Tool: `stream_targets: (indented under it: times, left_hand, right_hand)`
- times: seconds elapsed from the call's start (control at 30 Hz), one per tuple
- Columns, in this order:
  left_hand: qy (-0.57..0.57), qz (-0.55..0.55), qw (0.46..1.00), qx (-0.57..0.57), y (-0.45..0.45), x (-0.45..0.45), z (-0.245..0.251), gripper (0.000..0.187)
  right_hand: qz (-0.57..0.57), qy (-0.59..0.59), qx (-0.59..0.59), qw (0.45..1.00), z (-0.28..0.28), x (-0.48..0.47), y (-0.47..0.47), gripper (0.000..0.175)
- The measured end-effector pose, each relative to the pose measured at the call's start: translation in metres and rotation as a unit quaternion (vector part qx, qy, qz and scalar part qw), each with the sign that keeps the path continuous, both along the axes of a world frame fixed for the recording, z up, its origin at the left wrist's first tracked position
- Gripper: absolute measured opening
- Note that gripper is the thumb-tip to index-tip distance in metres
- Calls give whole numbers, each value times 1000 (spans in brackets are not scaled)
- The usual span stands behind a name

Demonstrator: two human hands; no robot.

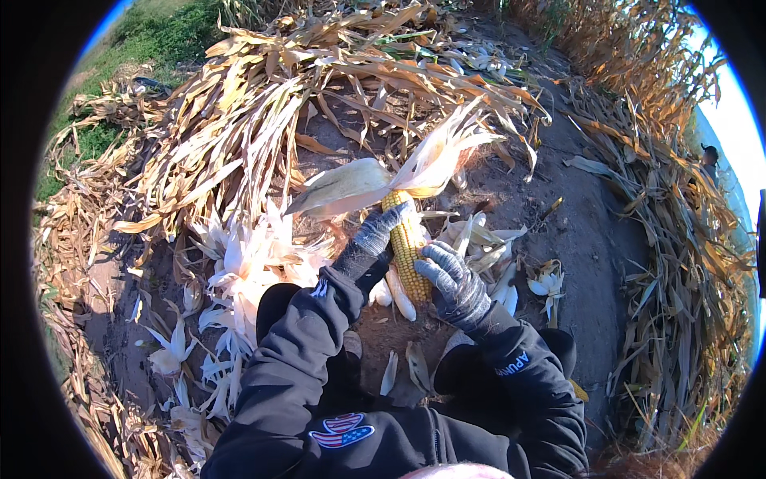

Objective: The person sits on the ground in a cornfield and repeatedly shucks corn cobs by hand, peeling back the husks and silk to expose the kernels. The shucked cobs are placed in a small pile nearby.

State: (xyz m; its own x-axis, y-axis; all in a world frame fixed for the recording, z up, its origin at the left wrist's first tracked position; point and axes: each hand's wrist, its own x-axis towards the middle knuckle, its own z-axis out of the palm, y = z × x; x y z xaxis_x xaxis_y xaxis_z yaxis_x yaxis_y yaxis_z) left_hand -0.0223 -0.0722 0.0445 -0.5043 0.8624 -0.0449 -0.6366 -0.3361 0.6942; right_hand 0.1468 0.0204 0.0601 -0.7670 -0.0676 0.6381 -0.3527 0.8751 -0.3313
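A yellow ear of corn (409, 254) is held out in front of me, its kernels bare. Pale husk leaves (440, 158) fan out from its far end, one broad husk leaf (347, 185) spreading to the left. In a grey knit glove, my left hand (378, 230) grips the ear near the husk, thumb across the kernels. My right hand (456, 286), gloved alike, holds the near part from the right with bent fingers. Just below the ear, a pale, slender piece (400, 293) lies partly hidden; what it is I cannot tell.
Dry corn stalks and leaves (239, 114) are heaped ahead and to the left. Stripped husks (251, 269) lie beside my left arm, with more husks (479, 239) beyond my right hand. Stalks (658, 239) line the right side, where a person (710, 161) appears in the distance.
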Motion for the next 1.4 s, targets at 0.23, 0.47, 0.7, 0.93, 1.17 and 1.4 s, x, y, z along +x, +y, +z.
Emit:
stream_targets:
  times: [0.23,0.47,0.7,0.93,1.17,1.4]
  left_hand:
    - [420,141,882,-160,8,-30,-55,64]
    - [503,-88,841,-182,7,11,-41,76]
    - [557,-138,798,-184,24,25,-31,75]
    - [600,-166,762,-178,28,31,-24,72]
    - [352,-216,906,-97,37,33,-71,68]
    - [509,-106,834,-186,12,44,-59,84]
  right_hand:
    - [-75,119,-88,986,49,6,10,27]
    - [-176,-20,-143,974,50,-6,30,38]
    - [-10,-145,-510,848,5,-10,37,44]
    - [-32,-123,-611,781,2,-12,21,36]
    - [-70,-82,-576,810,-22,-19,23,30]
    - [-67,-14,-604,794,6,-10,38,27]
